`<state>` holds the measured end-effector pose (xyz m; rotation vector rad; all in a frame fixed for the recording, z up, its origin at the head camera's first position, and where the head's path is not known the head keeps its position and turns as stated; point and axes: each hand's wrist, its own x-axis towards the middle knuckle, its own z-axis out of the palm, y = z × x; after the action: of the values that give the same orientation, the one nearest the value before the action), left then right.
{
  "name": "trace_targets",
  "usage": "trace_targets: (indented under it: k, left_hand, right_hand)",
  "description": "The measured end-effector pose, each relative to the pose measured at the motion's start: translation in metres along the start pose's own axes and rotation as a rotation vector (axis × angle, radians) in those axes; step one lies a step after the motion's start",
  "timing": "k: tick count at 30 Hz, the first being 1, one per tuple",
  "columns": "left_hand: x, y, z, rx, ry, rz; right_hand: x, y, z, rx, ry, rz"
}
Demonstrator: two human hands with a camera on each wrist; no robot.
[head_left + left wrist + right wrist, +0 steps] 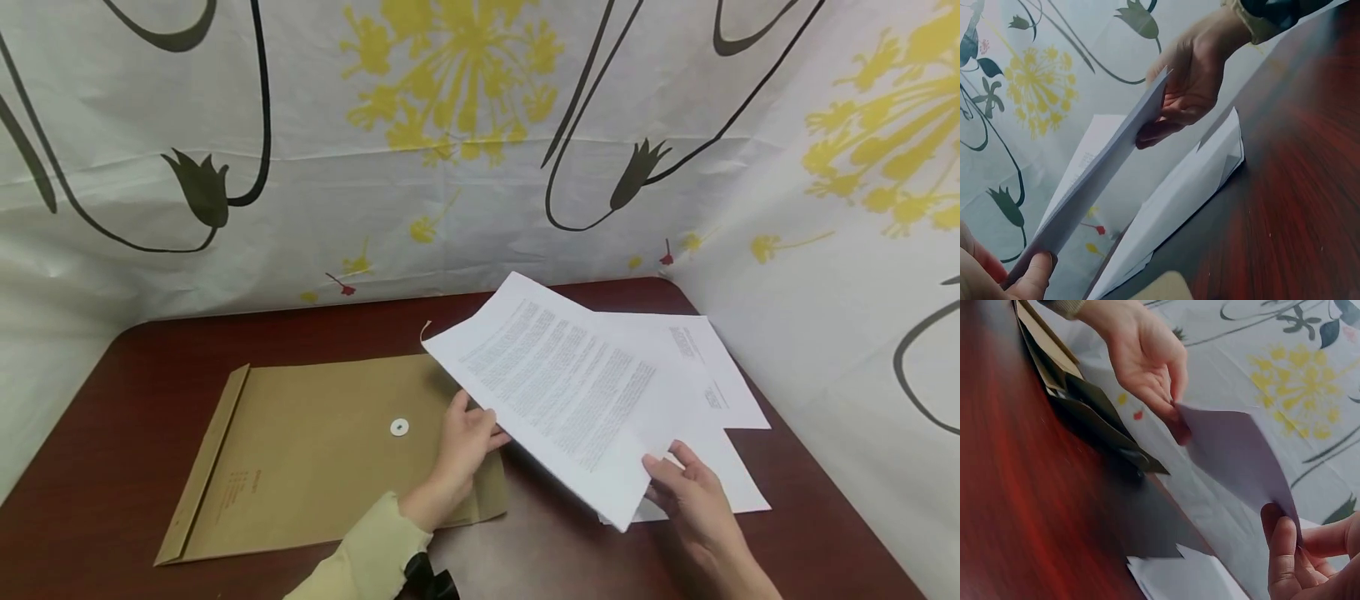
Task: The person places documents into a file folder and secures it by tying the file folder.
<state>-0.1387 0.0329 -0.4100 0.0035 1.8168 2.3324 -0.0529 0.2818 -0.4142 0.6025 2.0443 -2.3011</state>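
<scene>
Raised over the table is a stack of printed paper sheets (555,375), tilted, its text side up in the head view. My left hand (463,437) pinches the left long edge between thumb and fingers. At the near right corner my right hand (693,496) grips the sheets with its thumb on top. Both wrist views show the stack edge-on, with the left hand (1147,362) and the right hand (1188,81) at opposite ends. Below and to the right lie more papers (731,375), partly hidden by the held stack.
A brown kraft document envelope (322,450) with a white round button (400,427) lies to the left, its right end under my left hand. The dark red wooden table (90,467) meets a patterned white cloth (315,100) at the back and sides.
</scene>
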Motion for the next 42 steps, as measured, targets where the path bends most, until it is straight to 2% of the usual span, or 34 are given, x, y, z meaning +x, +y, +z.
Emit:
trace_targets:
  k: [5,12,23,26,32,34,37,42]
  left_hand:
    - [0.003,0.001,-0.014,0.070,0.032,-0.010]
    - [0.007,0.008,-0.038,0.129,0.005,-0.009]
    - [0.013,0.015,-0.073,0.178,-0.001,-0.012]
    - [0.015,0.016,-0.082,0.203,0.004,-0.018]
    - [0.014,0.018,-0.096,0.232,-0.004,-0.044]
    - [0.014,0.018,-0.100,0.236,-0.014,-0.053]
    - [0.013,0.020,-0.105,0.239,-0.030,-0.061]
    - [0.014,0.022,-0.111,0.241,-0.043,-0.072]
  right_hand:
    - [-0.007,0.006,0.015,-0.034,-0.022,0.028]
    - [-0.015,0.009,0.031,-0.092,-0.129,0.104]
    - [-0.024,0.021,0.062,-0.088,-0.216,0.125]
    - [-0.023,0.021,0.065,-0.075,-0.181,0.124]
    - [-0.018,0.017,0.063,-0.038,0.014,0.117]
    - [-0.017,0.016,0.061,-0.045,0.052,0.112]
    - [-0.015,0.016,0.059,-0.067,0.063,0.112]
    - [-0.016,0.018,0.057,-0.082,0.018,0.106]
